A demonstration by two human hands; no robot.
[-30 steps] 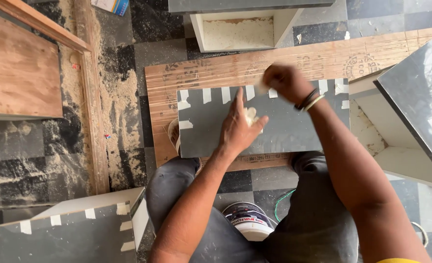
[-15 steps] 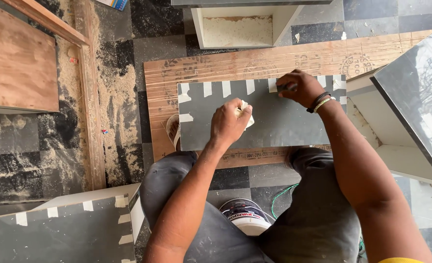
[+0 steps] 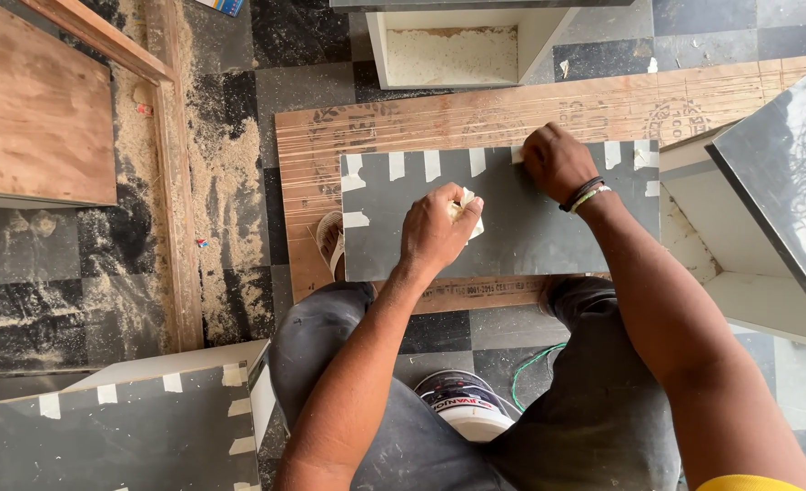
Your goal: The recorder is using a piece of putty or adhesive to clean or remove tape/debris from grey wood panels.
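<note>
Lighting: bright, even daylight; shadows soft and faint. Glare: sky reflection on glossy dark grey laminate panel [image 3: 790, 173] at right. Focus: sharp throughout; edge distortion slight.

A single camera sits on the person's head and looks almost straight down past the knees to the floor [image 3: 75, 273]. It is close: both forearms run up from the bottom edge, and the left hand [image 3: 435, 232] and right hand [image 3: 558, 162] sit near the middle. The grey panel [image 3: 530, 227] on the plywood board [image 3: 476, 114] fills the centre. The frame's top lies away from the person, its bottom over the lap. No second view shares the scene.
</note>
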